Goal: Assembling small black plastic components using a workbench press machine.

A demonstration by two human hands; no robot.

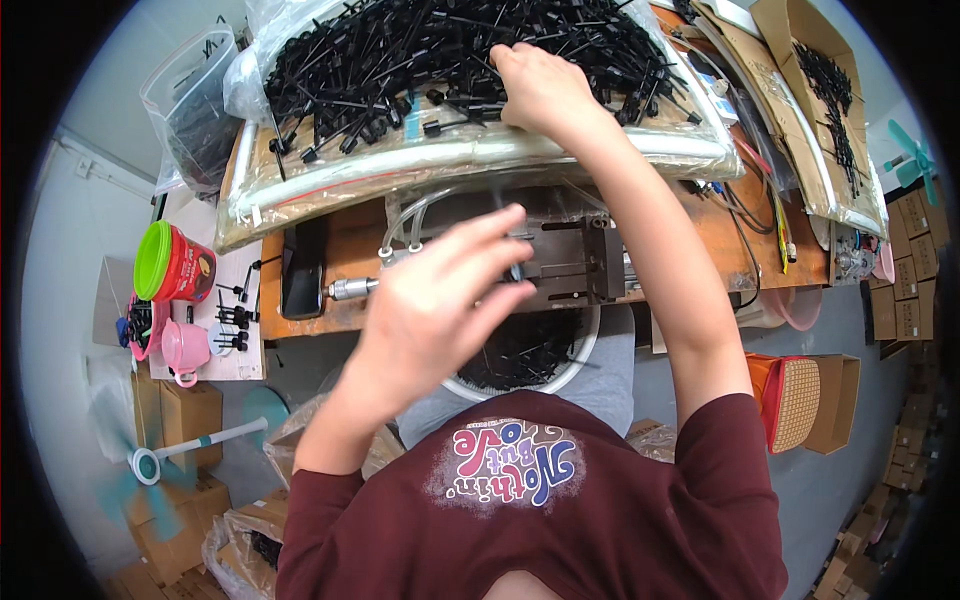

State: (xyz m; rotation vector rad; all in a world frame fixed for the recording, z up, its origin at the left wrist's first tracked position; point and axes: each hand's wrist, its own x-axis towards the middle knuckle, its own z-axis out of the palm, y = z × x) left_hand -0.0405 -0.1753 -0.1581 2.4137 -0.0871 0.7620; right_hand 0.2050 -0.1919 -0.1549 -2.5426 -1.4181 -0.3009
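My right hand (545,92) reaches into a heap of black plastic parts with thin stems (400,60). Its fingers curl down among them, and whatever they grip is hidden. Slightly blurred, my left hand (430,295) hovers at the left side of a dark metal fixture (570,262), thumb and fingers apart. A small dark piece shows at the fixture between its fingertips, and I cannot see it being held. Below the table edge, a white tub (590,355) with more black parts stands between my legs.
The heap lies on a plastic-covered tray with a padded white front edge (480,155). A phone (303,270) lies on the wooden table (345,268). At left are a red and green bucket (175,262) and a pink cup (185,348). An open cardboard box (800,40) stands at right.
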